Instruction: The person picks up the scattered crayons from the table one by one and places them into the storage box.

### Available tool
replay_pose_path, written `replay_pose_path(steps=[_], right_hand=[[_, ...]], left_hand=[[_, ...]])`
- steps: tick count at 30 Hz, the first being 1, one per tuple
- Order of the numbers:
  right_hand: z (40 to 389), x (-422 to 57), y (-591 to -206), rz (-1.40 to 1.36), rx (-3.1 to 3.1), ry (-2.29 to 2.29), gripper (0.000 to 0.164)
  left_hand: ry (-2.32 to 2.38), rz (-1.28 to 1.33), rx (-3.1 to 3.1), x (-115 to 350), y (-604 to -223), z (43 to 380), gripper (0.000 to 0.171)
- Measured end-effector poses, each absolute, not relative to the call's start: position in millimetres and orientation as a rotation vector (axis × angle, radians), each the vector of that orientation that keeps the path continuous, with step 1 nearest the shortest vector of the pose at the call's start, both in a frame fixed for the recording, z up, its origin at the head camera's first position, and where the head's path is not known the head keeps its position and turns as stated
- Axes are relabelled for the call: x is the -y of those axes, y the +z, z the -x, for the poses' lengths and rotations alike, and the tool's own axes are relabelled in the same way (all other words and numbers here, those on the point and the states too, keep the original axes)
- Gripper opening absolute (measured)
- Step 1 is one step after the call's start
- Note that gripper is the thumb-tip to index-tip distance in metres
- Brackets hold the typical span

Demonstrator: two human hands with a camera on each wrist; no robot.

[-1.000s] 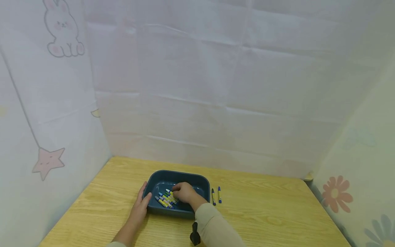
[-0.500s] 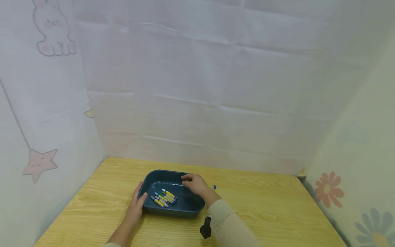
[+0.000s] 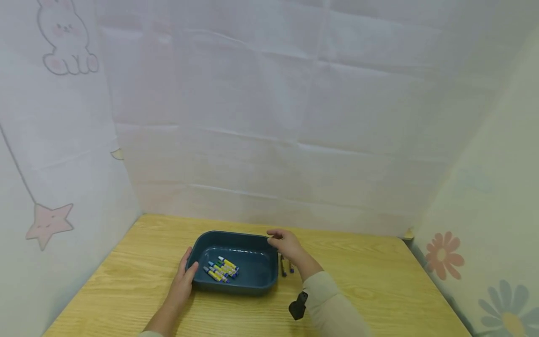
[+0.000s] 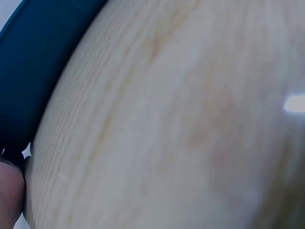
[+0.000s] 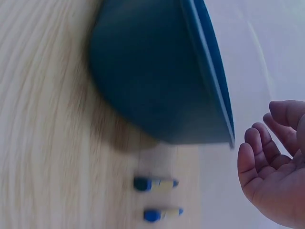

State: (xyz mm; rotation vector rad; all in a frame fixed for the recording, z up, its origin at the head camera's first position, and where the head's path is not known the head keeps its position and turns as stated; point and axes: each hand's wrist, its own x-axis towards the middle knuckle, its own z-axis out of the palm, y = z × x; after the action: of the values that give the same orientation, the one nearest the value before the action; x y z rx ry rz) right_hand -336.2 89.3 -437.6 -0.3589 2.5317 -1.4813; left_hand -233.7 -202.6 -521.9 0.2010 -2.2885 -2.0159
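Note:
A dark blue rectangular plastic bin [image 3: 257, 267] stands on the wooden table. Several crayons [image 3: 221, 269] in yellow wrappers lie in a small pile in its left half. My left hand [image 3: 181, 281] holds the bin's left end, its thumb at the rim and its fingers along the outer wall. In the left wrist view only a bit of that hand shows beside the bin's wall [image 4: 38, 62]. My right hand [image 3: 290, 245] hovers over the bin's far right corner, holding nothing, with its fingers loosely bent [image 5: 271, 167].
Two more crayons, a dark one [image 3: 283, 267] and a blue-tipped one [image 3: 291, 267], lie on the table just right of the bin, partly under the right hand in the head view. Pale printed cloth [image 3: 252, 117] hangs behind the table [image 3: 370, 281] and at both sides.
My right hand has lifted away from the crayon pile inside the bin and moved right to its far right corner. The left hand has kept its place at the left end.

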Motion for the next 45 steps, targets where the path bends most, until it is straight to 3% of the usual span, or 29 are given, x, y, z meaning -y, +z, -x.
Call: replay_pose_path(steps=[21,30,45], right_hand=[[341,-142,-480,0.075,-2.626,-1.467,0.038],[337,-143,-498,-0.031,-2.692,-1.407,0.044],[338,-133,-499,0.016,-2.946,-1.015,0.041]], left_hand=[[-1.995,-0.179,2.296,203,-519,233,0.067],[-1.981,-0.203,2.323,203,-519,232,0.067],[-2.000,-0.205,2.312,203,-522,234,0.067]])
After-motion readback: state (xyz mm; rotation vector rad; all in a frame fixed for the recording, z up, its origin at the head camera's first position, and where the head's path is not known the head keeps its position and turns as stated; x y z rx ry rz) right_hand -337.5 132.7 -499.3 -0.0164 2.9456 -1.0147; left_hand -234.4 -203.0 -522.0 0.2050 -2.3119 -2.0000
